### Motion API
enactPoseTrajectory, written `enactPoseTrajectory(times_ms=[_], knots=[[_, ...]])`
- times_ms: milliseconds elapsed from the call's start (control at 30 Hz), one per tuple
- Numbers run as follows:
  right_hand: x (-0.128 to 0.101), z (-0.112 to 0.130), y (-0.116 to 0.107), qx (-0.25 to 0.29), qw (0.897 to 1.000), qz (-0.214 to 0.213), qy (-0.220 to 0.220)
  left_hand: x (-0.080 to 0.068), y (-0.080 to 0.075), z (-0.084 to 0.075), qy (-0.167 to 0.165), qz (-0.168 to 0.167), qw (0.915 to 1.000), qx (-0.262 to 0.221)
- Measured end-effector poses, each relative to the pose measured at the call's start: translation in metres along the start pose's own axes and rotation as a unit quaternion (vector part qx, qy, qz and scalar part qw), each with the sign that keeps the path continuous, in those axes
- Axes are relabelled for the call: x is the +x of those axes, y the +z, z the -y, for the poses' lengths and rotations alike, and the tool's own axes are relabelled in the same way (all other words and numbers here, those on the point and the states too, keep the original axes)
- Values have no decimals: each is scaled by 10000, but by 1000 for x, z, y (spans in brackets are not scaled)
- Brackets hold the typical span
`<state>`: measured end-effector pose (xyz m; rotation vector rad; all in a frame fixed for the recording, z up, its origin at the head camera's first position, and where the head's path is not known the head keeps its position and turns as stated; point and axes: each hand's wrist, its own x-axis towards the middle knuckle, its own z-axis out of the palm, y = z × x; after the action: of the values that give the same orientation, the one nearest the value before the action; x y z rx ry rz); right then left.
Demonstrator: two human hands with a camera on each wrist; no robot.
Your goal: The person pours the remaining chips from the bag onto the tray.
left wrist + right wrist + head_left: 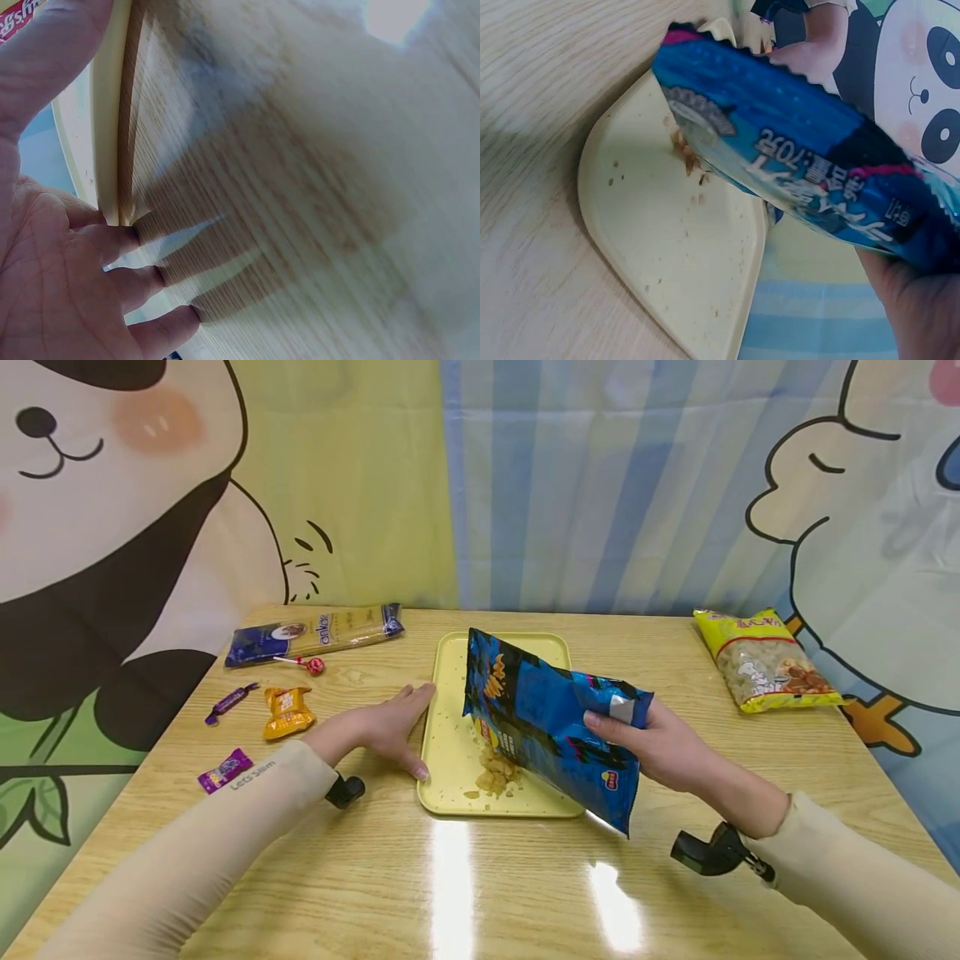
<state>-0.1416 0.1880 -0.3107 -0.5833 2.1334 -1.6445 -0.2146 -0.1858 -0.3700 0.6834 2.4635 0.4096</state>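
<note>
Right hand (pixel 667 747) grips the tilted blue chip bag (pixel 551 722) mid-frame over the yellow tray (pixel 450 693), left hand (pixel 386 731) flat-open bracing its edge; tipping too steeply likely scatters chips (pixel 497 774) onto the counter (pixel 480 877).

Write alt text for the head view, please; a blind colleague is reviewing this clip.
A right hand tips a blue chip bag over a yellow tray, where chips lie piled. The left hand rests flat on the wooden table, touching the tray's left rim.

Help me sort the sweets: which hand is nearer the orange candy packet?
Left. The left hand rests just beside the orange candy packet; the right hand is across the tray.
</note>
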Motion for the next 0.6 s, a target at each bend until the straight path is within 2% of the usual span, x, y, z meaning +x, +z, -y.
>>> enactPoseTrajectory(times_ms=[200,367,600], knots=[[4,4,2,4,9999,-142,-41,-2,0,-1,5,18,10000,-39],[11,5,4,255,9994,-235,-78,-2,0,-1,47,8,10000,-37],[20,11,6,353,9989,-260,148,-2,-1,-1,60,3,10000,-25]])
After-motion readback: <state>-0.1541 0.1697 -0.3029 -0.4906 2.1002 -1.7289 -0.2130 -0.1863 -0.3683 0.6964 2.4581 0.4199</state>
